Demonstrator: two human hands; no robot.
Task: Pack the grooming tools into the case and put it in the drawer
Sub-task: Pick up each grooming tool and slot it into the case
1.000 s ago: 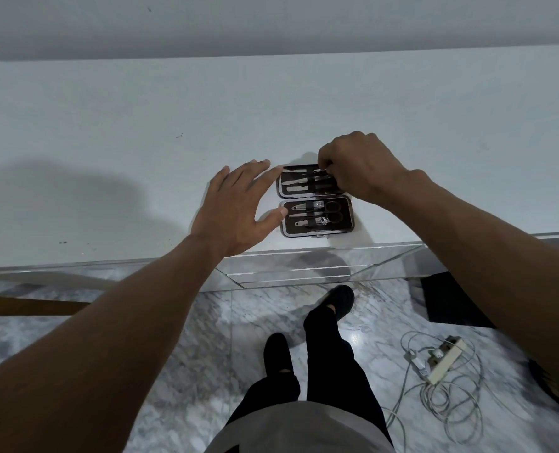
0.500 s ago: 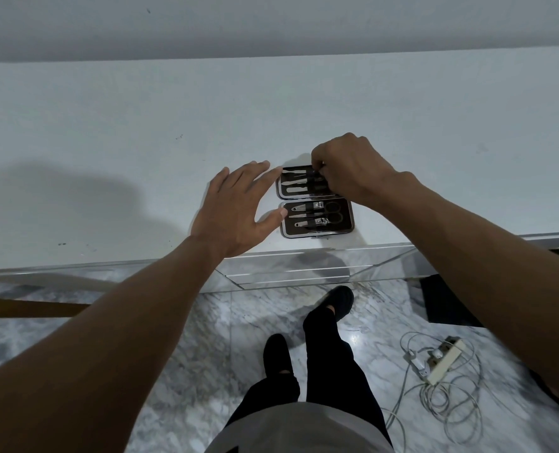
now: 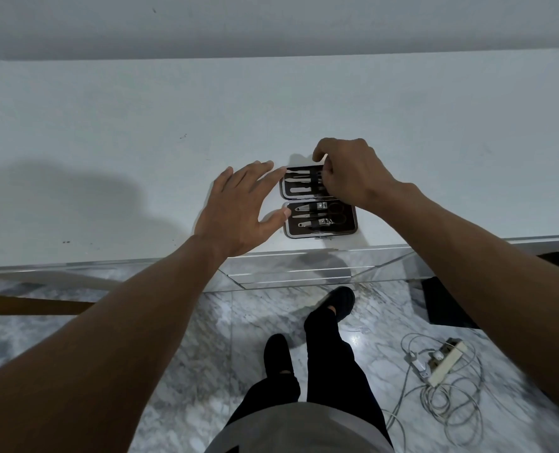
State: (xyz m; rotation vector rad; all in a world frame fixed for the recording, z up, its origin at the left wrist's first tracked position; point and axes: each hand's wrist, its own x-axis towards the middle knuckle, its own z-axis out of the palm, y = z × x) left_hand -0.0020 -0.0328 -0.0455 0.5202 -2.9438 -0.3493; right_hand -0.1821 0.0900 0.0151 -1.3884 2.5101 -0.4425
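A small dark grooming case (image 3: 347, 228) lies open flat near the front edge of the white table (image 3: 141, 132). Its far half (image 3: 296, 183) holds several slim metal tools under straps. Its near half holds nail clippers (image 3: 317, 222) and small scissors (image 3: 336, 213). My left hand (image 3: 239, 209) rests flat on the table with fingers spread, its fingertips and thumb touching the case's left edge. My right hand (image 3: 350, 171) covers the far half's right side, fingers curled and pinching at the tool ends there; what it pinches is hidden.
The table's mirrored front (image 3: 304, 273) carries a drawer face just below the case. On the marble floor lie a power strip with tangled cable (image 3: 441, 367) at the right and my feet in black shoes (image 3: 337, 302). A wall runs behind the table.
My right hand has slid slightly left over the far half of the case. The left hand and the case have stayed put.
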